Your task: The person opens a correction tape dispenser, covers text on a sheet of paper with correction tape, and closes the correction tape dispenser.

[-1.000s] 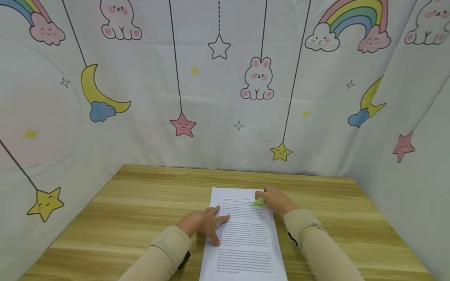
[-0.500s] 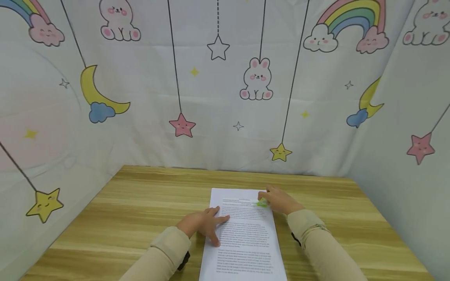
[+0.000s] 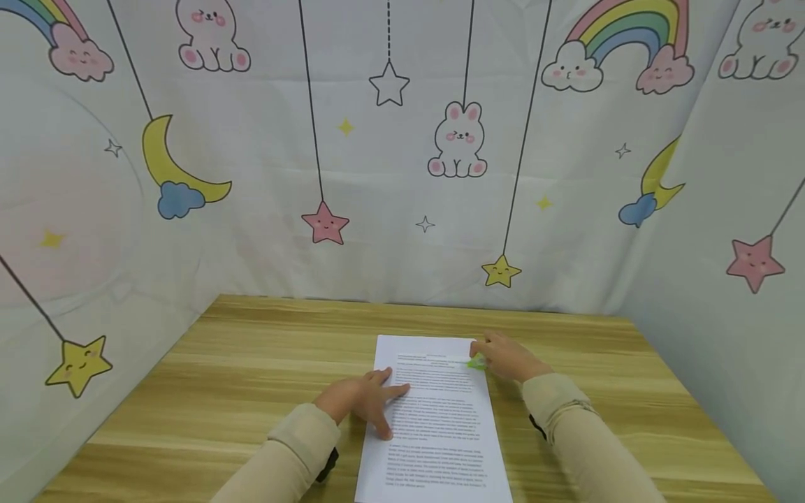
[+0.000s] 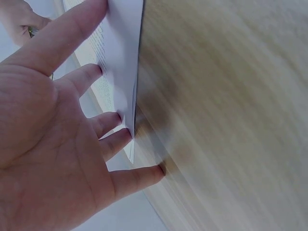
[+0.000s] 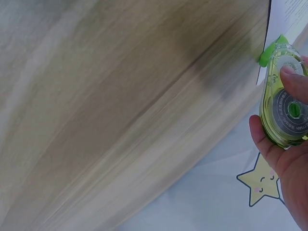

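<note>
A stack of printed paper sheets lies on the wooden table, its text running in several paragraphs. My left hand rests spread on the left margin, fingers apart; in the left wrist view the little finger reaches past the sheets' edge onto the table. With my right hand I grip a correction tape, a clear yellow-green case with a dark reel and a green cap. Its tip is at the top right of the page, by the right edge, near the heading lines. In the head view my fingers hide most of the case.
The wooden table extends to both sides of the sheets. White cloth walls printed with rabbits, stars and rainbows close off its back and sides. A dark band sits at my left wrist, below the beige sleeve.
My right hand has slid rightward with the correction tape, from inside the top text lines to the page's right edge. My left hand and the sheets stay in place.
</note>
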Demonstrator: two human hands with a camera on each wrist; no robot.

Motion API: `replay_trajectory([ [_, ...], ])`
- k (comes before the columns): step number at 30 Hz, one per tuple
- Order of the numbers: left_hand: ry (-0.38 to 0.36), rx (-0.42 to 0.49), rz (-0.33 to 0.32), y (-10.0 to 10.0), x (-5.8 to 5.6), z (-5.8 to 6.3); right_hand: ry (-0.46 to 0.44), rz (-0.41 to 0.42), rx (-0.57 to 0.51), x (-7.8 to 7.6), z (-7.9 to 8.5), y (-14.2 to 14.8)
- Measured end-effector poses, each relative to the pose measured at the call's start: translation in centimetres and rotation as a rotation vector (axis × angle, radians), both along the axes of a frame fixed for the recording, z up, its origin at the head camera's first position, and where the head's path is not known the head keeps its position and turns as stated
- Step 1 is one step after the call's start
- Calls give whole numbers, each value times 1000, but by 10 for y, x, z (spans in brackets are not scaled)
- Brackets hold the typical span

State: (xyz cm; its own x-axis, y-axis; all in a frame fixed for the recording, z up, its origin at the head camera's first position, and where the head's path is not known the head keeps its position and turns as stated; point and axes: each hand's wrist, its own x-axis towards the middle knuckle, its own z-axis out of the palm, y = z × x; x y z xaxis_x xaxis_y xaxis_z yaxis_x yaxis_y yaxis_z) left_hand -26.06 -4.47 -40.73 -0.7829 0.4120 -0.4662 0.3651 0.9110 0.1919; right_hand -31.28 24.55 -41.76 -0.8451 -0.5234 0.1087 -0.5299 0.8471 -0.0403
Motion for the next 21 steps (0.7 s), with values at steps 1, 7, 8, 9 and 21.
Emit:
replay_trajectory([
  [1,-1,1,-2,0,0,0,1,4,-1,0,1,1],
  [7,25,-4,-6,0,2,2,21,40,-11,1,4,4],
  [8,27,-3,-7,1,2,2,20,40,-10,1,4,5],
  [9,28,1,-7,1,2,2,25,45,-7,1,4,5],
  [21,19,-14,1,1,3,3,34,51,-7,2,5,4],
])
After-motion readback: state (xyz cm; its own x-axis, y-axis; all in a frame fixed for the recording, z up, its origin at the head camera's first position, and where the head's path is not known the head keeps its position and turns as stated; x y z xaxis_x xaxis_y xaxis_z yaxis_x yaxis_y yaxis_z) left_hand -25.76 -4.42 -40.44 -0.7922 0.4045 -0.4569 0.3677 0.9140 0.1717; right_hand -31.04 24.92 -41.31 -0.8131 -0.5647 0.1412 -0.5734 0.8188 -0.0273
